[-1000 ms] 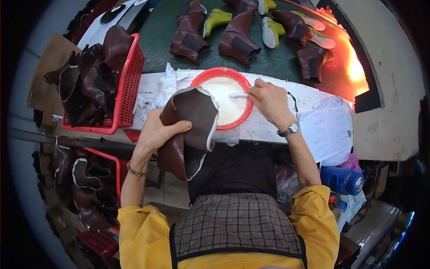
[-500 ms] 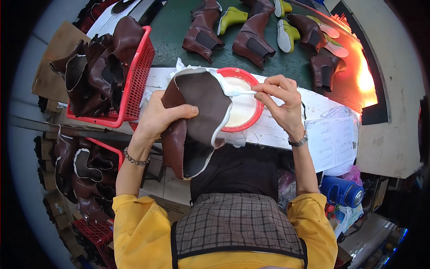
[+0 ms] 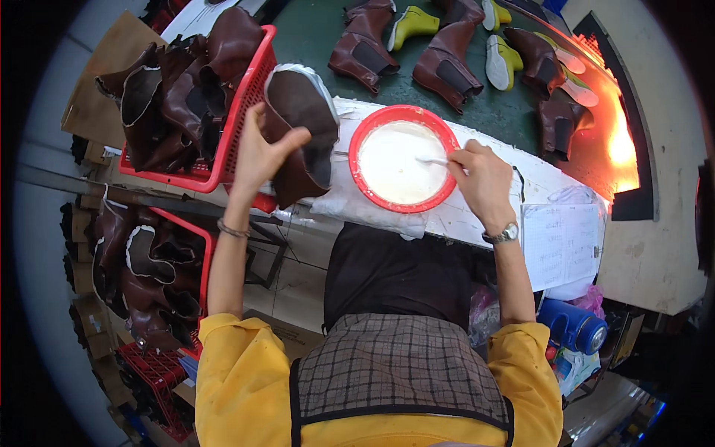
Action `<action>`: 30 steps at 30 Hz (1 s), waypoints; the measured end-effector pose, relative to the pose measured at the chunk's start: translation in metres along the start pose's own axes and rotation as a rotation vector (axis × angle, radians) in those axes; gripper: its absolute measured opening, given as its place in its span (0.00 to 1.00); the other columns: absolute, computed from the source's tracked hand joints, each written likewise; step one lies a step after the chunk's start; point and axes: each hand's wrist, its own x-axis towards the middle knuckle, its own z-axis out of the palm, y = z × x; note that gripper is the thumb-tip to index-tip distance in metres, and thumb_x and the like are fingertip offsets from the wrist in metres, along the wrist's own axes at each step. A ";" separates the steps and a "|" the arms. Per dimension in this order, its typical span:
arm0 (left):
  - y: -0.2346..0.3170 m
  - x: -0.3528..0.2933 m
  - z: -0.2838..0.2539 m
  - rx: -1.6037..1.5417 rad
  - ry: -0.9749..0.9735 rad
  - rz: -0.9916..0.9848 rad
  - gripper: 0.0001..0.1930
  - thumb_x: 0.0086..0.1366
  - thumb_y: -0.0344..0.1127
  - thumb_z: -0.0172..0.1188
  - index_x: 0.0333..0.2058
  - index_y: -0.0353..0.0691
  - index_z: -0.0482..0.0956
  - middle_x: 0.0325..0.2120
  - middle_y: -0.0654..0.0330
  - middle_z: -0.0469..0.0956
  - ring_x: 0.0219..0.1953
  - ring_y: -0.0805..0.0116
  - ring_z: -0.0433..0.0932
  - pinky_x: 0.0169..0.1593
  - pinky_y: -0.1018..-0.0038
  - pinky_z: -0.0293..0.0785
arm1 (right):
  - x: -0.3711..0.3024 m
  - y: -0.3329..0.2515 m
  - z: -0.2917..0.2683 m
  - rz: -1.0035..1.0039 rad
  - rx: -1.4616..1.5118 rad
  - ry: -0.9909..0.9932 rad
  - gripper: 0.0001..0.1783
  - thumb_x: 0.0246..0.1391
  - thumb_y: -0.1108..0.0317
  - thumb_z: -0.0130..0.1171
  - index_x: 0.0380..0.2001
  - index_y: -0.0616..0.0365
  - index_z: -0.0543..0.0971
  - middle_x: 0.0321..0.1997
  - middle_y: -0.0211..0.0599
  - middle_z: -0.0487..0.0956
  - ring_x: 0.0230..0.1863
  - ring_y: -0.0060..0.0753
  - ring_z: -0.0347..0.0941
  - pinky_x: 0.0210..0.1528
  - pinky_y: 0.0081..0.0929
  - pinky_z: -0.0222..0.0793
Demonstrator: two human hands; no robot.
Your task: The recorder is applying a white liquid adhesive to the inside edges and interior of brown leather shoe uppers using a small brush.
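My left hand point(image 3: 257, 160) is closed on a brown leather boot upper point(image 3: 302, 112), its thumb on the dark lining. White paste lines the curved top edge of the upper, which is held beside a red plastic basket. To the right, my right hand point(image 3: 484, 182) pinches a thin light-coloured brush point(image 3: 433, 160) by its handle. The brush tip dips into creamy white liquid point(image 3: 398, 167) in a round red bowl point(image 3: 354, 156). Fingers hide most of the handle.
The red basket point(image 3: 249, 97) of boot uppers stands at left, with more uppers point(image 3: 153, 279) below. Brown boots point(image 3: 365, 56) and yellow-green white-soled shoe pieces point(image 3: 503, 63) lie on the green surface. A written sheet point(image 3: 558, 246) and blue flask point(image 3: 573, 328) sit at right.
My left hand has carried the upper left and away from the bowl, toward the basket. My right hand has moved the brush off the upper's edge into the white liquid.
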 end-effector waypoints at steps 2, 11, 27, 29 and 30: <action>0.000 -0.026 0.012 0.058 -0.106 0.002 0.60 0.44 0.46 0.84 0.70 0.32 0.54 0.58 0.40 0.72 0.59 0.49 0.74 0.64 0.60 0.69 | -0.007 0.009 -0.002 0.093 -0.013 0.042 0.06 0.54 0.64 0.67 0.35 0.48 0.87 0.32 0.30 0.79 0.35 0.37 0.79 0.33 0.36 0.73; -0.006 -0.078 0.046 0.747 -0.097 0.178 0.77 0.32 0.44 0.86 0.76 0.40 0.39 0.67 0.38 0.60 0.68 0.40 0.60 0.66 0.38 0.55 | -0.020 0.024 0.001 0.175 0.235 0.039 0.11 0.56 0.64 0.68 0.39 0.57 0.87 0.30 0.39 0.80 0.30 0.40 0.78 0.34 0.33 0.71; 0.048 -0.104 -0.022 0.017 -0.491 0.380 0.76 0.39 0.35 0.84 0.74 0.30 0.30 0.75 0.44 0.47 0.76 0.55 0.51 0.74 0.63 0.52 | 0.043 -0.021 -0.017 -0.089 0.779 0.280 0.11 0.56 0.73 0.69 0.43 0.59 0.88 0.36 0.32 0.79 0.35 0.19 0.73 0.35 0.18 0.67; 0.056 -0.104 -0.018 -0.074 -0.503 0.285 0.78 0.37 0.40 0.87 0.74 0.28 0.31 0.75 0.46 0.49 0.75 0.57 0.53 0.74 0.63 0.52 | 0.054 -0.023 -0.015 -0.139 0.841 0.267 0.11 0.56 0.74 0.69 0.43 0.59 0.88 0.37 0.32 0.79 0.35 0.20 0.73 0.36 0.18 0.67; 0.057 -0.105 -0.018 -0.068 -0.492 0.314 0.78 0.37 0.40 0.87 0.74 0.29 0.32 0.74 0.46 0.50 0.75 0.57 0.54 0.74 0.63 0.53 | 0.048 -0.025 -0.020 -0.108 0.824 0.262 0.10 0.55 0.75 0.69 0.42 0.59 0.88 0.37 0.32 0.79 0.36 0.20 0.73 0.36 0.18 0.67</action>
